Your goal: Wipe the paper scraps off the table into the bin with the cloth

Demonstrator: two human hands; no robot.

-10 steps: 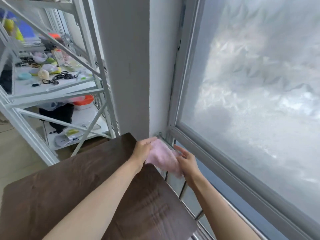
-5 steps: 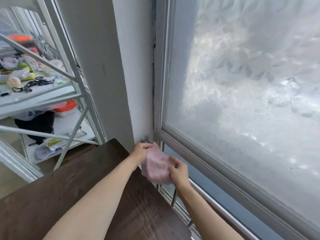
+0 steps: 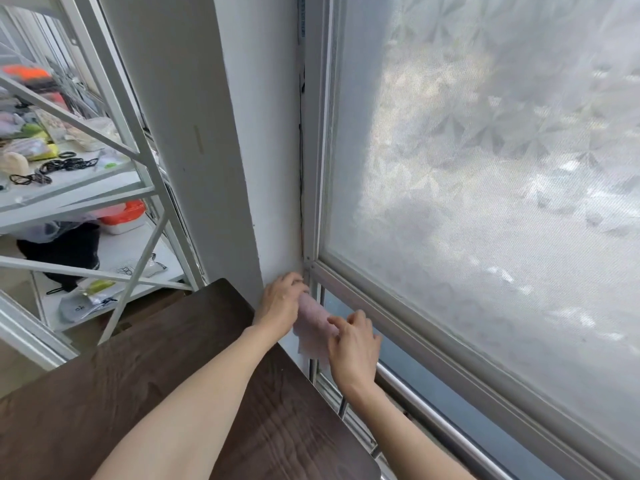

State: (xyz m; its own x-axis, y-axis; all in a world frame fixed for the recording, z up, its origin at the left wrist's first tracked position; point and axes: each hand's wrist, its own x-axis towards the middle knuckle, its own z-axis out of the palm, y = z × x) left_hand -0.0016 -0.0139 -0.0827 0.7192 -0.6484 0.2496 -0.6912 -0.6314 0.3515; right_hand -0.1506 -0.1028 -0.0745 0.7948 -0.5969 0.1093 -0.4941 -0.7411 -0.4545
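A pale pink cloth hangs between both my hands, just past the far right edge of the dark wooden table, against the lower window frame. My left hand grips its upper end near the wall corner. My right hand pinches its lower right side. No paper scraps and no bin show in this view.
A white pillar rises behind the table. A frosted window with a metal rail below it fills the right. A white metal shelf rack with hair ties, bags and small items stands at the left.
The view has swung left and closer to the window corner. Both hands stay on the cloth, which now hangs lower and flatter against the frame.
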